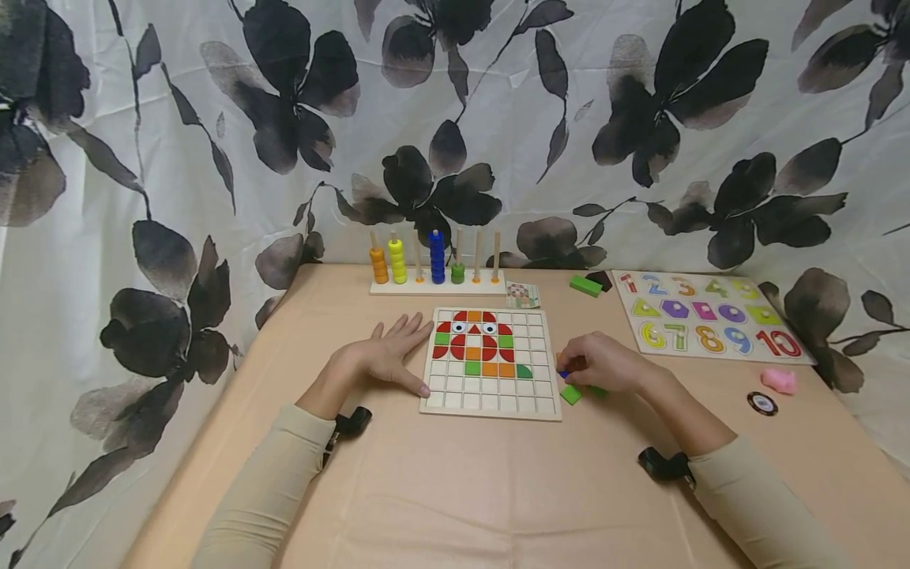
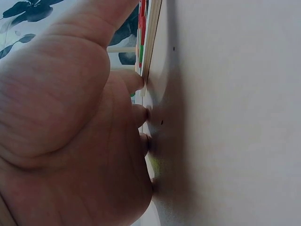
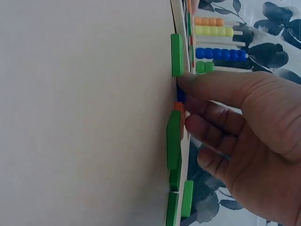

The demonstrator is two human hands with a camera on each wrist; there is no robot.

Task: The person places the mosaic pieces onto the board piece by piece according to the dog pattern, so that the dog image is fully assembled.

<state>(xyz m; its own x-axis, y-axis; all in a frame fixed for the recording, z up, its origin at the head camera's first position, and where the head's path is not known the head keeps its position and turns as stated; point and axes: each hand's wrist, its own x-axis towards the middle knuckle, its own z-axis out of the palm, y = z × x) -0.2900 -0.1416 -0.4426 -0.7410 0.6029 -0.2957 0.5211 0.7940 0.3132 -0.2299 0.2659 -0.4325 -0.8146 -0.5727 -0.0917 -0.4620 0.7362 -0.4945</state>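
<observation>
A white gridded board [image 1: 490,401] lies in the middle of the table, with red, green, orange and eye-marked tiles making a picture in its upper half. My left hand [image 1: 387,356] is spread flat beside it, its thumb touching the board's left edge. To the right of the board, my right hand [image 1: 604,362] pinches a small blue block [image 3: 180,94] between thumb and fingers, low over the table. Around those fingertips lie green blocks [image 3: 174,136] and an orange block [image 3: 179,107], partly hidden by the hand in the head view.
Behind the board stands a peg rack [image 1: 437,289] with coloured beads, and a small picture card [image 1: 523,295] beside it. At the back right are a green block [image 1: 586,285] and a number board [image 1: 711,316]. A pink lump [image 1: 780,380] and a round black-and-white disc [image 1: 762,404] lie at the right.
</observation>
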